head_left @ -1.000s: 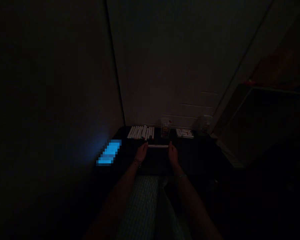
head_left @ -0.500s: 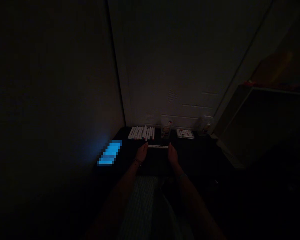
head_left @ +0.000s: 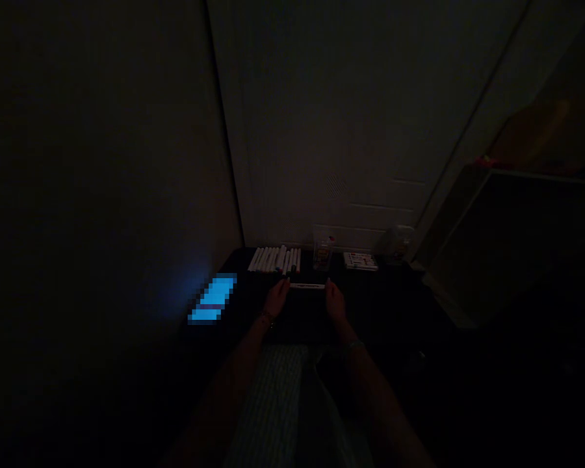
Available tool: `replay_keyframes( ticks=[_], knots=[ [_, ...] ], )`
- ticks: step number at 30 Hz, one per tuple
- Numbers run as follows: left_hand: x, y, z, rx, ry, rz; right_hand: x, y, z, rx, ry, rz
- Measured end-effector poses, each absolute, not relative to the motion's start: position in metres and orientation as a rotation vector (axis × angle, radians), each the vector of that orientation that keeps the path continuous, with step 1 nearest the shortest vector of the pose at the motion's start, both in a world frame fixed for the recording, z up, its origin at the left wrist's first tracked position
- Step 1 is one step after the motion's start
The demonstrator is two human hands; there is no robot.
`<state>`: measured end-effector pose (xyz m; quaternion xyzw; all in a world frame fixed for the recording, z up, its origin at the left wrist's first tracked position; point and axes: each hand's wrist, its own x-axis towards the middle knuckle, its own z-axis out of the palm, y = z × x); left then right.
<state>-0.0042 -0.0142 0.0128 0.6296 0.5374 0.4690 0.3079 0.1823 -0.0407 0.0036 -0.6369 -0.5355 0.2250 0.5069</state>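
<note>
On a dark tabletop [head_left: 385, 305] pushed up to a pale wall [head_left: 322, 143], seen from the head camera in very dim light, a person's two bare hands meet over one slim white bar [head_left: 308, 286]. Dark print runs along it; whether it is a single marker or the edge of a thin case is too dark to tell.

The step in hand appears to be a steady, two-handed hold. Any next move, by the look of it, calls for both hands to act together, keeping the bar level and neither end slipping.

The bar lies crosswise between the hands, in front of the person. The left hand [head_left: 276, 298] is closed on its left end, the thumb uppermost; the right hand [head_left: 335, 300] is closed on its right end in the same way. Whether the bar touches the tabletop or is held just above it cannot be told.

Beyond the left hand, near the wall, a row of white markers [head_left: 268, 259] lies side by side. Beyond the right hand stand a clear plastic container [head_left: 323, 253] with a label, then a flat white printed pack [head_left: 361, 261], then another clear container [head_left: 401, 244]. At the far left, well apart from the hands, a blue rectangle [head_left: 213, 299] glows, blurred into blocks.
</note>
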Motion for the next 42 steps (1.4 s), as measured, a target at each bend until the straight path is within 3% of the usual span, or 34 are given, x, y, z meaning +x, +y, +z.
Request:
replay_keyframes(
  ticks=[42],
  knots=[
    [-0.0061,-0.0147,0.0120,1.887,1.475,1.185,0.1820,-0.0427,0.0037,-1.604,-1.365,0.512]
  ],
)
